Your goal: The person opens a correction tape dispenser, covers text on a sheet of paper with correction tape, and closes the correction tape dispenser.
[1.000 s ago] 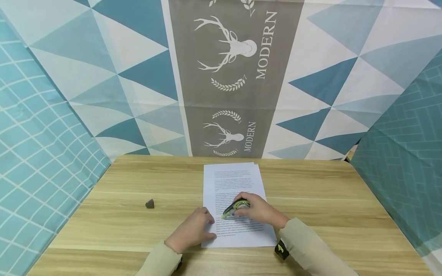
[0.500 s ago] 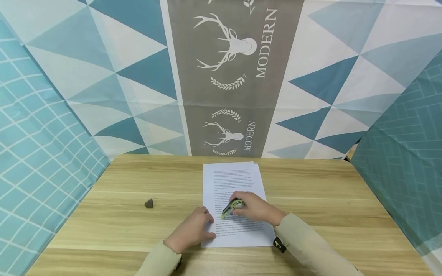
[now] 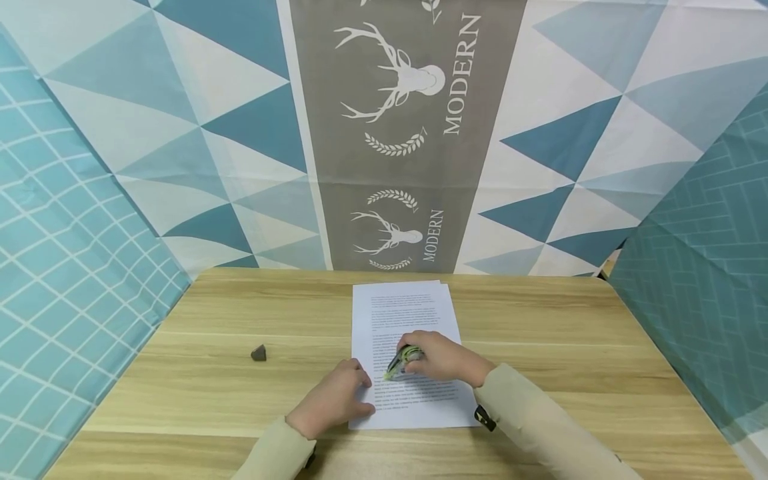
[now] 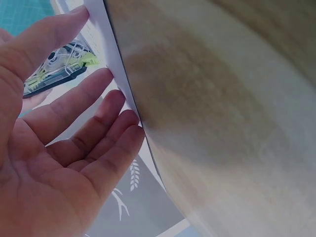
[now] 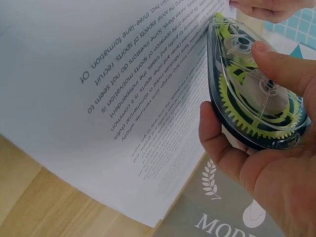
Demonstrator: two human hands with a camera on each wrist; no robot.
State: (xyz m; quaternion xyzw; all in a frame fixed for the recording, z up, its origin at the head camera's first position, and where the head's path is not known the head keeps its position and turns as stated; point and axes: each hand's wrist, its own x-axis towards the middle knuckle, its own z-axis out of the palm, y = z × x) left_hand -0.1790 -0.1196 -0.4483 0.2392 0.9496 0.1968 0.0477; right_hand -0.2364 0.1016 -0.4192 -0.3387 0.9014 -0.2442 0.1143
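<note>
My right hand (image 3: 441,357) grips a correction tape dispenser (image 5: 256,89), with a clear case, dark rim and lime-green gears. Its green tip (image 5: 219,17) points down at the text near the left margin of the printed paper (image 3: 414,407). Thumb and fingers hold the dispenser from both sides in the right wrist view. My left hand (image 3: 336,398) rests at the paper's lower left edge. In the left wrist view its fingertips (image 4: 132,118) lie along the sheet's edge, relaxed and slightly bent.
The paper lies on a wooden table (image 3: 570,340), with a second sheet's edge showing at its top right. A small dark brown, angular piece (image 3: 259,353) sits to the left. A patterned cloth (image 3: 396,133) hangs behind the table, with teal cloths at both sides.
My right hand has shifted slightly left, and the dispenser has tilted up more steeply, its tip staying near the left margin. The left hand keeps its place.
</note>
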